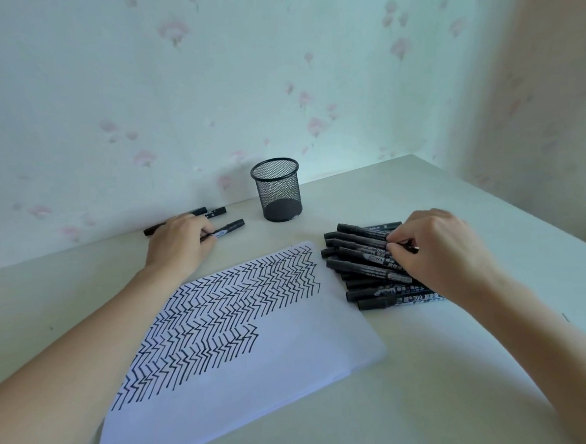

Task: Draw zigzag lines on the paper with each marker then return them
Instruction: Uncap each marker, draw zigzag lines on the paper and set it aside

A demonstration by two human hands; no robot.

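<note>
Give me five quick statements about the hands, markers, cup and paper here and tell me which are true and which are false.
1. The mesh cup holds several markers. False: no marker shows inside it.
2. The right hand pinches a marker in the marker pile. True.
3. The paper is blank. False: black zigzag lines cover its upper part.
4. The left hand grips a marker near the wall, left of the cup. True.
5. The marker pile lies left of the paper. False: it lies to the right of it.
</note>
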